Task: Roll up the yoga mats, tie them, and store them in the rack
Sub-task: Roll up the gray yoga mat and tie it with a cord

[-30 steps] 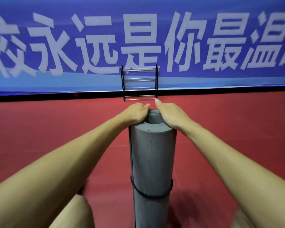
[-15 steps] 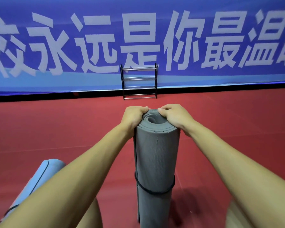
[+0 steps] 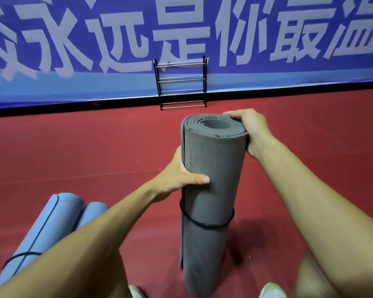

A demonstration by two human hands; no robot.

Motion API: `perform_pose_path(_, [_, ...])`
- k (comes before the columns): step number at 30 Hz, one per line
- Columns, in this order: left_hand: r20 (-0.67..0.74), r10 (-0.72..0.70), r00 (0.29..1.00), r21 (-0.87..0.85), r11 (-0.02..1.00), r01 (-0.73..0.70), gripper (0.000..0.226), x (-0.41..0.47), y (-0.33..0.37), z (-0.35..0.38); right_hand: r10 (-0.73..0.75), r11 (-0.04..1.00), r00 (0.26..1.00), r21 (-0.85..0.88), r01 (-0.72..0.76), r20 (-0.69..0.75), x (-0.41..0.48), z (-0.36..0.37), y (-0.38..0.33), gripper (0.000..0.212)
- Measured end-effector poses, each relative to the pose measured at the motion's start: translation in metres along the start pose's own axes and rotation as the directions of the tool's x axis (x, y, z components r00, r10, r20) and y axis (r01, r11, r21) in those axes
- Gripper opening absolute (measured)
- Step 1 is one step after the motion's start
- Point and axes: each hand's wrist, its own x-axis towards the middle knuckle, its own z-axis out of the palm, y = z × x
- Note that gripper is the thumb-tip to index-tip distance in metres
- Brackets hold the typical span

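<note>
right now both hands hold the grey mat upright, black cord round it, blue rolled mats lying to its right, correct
One slip: the head view shows the blue rolled mats lying to the left of the grey mat, not its right. The rest holds.

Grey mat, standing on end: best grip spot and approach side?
Probably mid-barrel above the black cord, wrapping from the side as the left hand does. The grey mat stands upright and round, so a wrap closes round it, and the cord keeps layers tight. The top rim, at the right hand, shows looser layers.
</note>
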Motion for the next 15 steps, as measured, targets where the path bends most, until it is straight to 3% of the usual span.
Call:
perform_pose_path(4, [-0.147, 0.006, 0.989, 0.078, 0.997, 0.006, 0.100, -0.005, -0.010, 0.006, 0.008, 0.991, 0.995, 0.129, -0.021, 0.099, -0.010, -0.005, 0.020, 0.034])
perform_pose_path(10, [-0.154, 0.055, 0.986, 0.128, 0.991, -0.035, 0.106, 0.012, 0.015, -0.011, -0.135, 0.979, 0.983, -0.133, 0.152, 0.127, -0.015, -0.010, 0.047, 0.101])
perform_pose_path(13, [-0.069, 0.066, 0.995, 0.006, 0.998, -0.066, 0.100, 0.040, 0.036, -0.025, -0.213, 0.933, 0.960, -0.253, 0.255, 0.181, -0.007, -0.007, 0.050, 0.126])
perform_pose_path(15, [-0.121, 0.035, 0.992, -0.010, 0.999, -0.036, 0.102, 0.059, 0.040, -0.033, -0.244, 0.918, 0.946, -0.265, 0.296, 0.212, 0.010, -0.002, 0.052, 0.134])
